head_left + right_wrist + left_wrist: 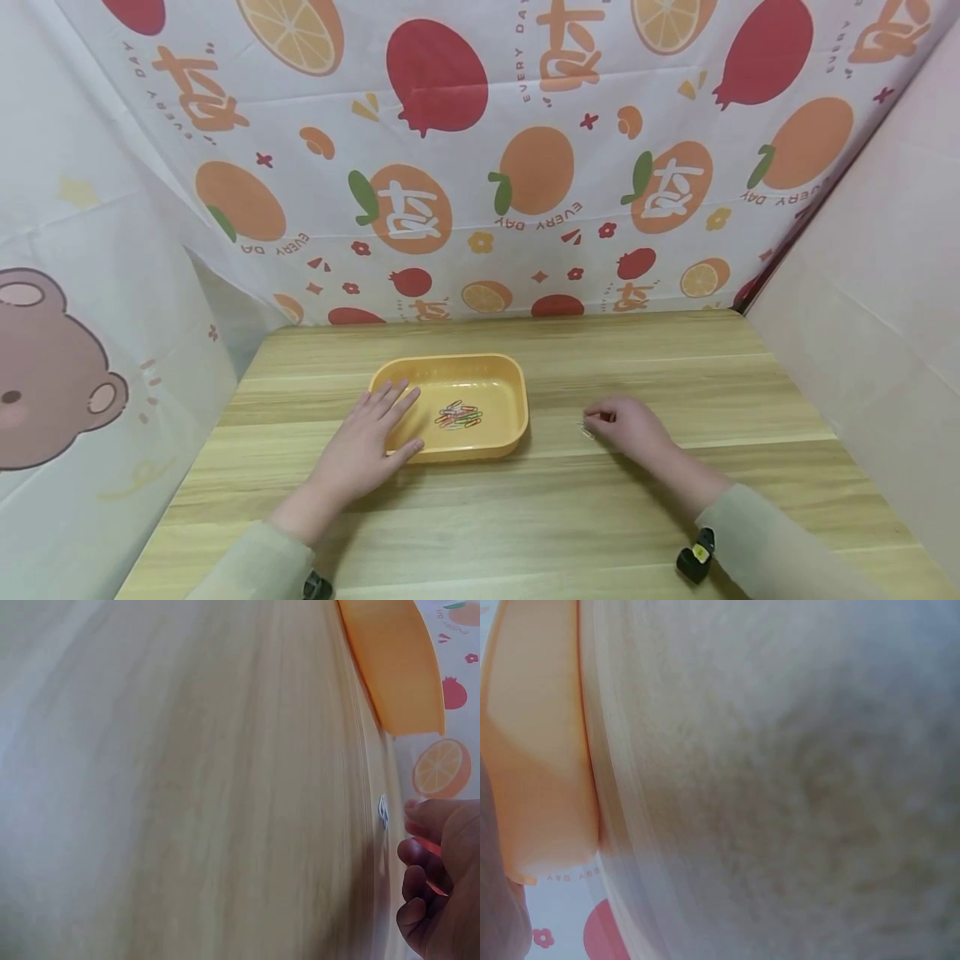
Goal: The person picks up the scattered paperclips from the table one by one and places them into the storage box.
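You have one shallow yellow-orange plastic tray (504,377) with rounded corners, sitting on the light wood-grain tabletop (675,367) slightly left of centre. Inside it lies one small heap of coloured paper clips (458,415), red, green and orange wire shapes tangled together near the tray's middle; the exact count of clips cannot be told. One further small silver-coloured paper clip (585,430) lies flat on the tabletop to the right of the tray, well apart from it.

Your left hand (367,442) lies palm down with its fingers straight and spread, resting across the tray's near-left corner; the fingertips reach over the rim, and the thumb lies along the tray's front edge. It grips nothing.

Your right hand (626,425) rests on the tabletop with its fingers curled inward, the fingertips (420,817) right at the silver-coloured paper clip (383,811). Whether they already pinch the clip or only touch it cannot be told from either view.

Both forearms wear pale green sleeves (772,542). A fruit-printed white cloth (480,167) hangs behind the tabletop.
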Action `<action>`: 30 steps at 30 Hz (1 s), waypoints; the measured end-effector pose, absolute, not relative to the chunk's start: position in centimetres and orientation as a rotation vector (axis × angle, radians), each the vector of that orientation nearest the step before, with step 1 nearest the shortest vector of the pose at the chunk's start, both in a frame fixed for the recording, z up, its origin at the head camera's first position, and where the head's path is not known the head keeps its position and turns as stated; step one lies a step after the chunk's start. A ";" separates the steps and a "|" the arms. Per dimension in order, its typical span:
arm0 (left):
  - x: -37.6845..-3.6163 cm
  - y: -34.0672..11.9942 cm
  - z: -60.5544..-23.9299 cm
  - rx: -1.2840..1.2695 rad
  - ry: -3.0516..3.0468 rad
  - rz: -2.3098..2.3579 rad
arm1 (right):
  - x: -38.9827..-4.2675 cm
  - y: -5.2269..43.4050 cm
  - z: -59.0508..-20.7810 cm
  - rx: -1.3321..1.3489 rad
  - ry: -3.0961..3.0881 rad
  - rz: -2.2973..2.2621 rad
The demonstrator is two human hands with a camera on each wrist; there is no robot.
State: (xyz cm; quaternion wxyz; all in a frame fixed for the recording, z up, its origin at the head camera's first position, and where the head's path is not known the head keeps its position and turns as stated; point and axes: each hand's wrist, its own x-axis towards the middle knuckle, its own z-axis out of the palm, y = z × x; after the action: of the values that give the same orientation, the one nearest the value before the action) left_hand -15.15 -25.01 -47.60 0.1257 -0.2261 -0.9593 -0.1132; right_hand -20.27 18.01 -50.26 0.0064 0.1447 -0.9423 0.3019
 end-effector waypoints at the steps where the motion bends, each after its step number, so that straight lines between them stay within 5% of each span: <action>1: -15.2 -25.1 -47.6 -0.654 -2.801 -0.329 | -20.3 18.1 -50.3 0.457 -2.949 0.936; 30: -14.9 -25.1 -47.4 -0.640 -2.810 -0.335 | -20.9 17.9 -49.9 0.493 -3.066 0.820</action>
State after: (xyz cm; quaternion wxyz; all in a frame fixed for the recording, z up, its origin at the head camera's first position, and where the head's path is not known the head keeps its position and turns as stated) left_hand -14.88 -25.06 -47.38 0.1199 -0.2191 -0.9615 -0.1148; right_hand -20.93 17.86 -49.85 -0.0351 0.1533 -0.9540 0.2552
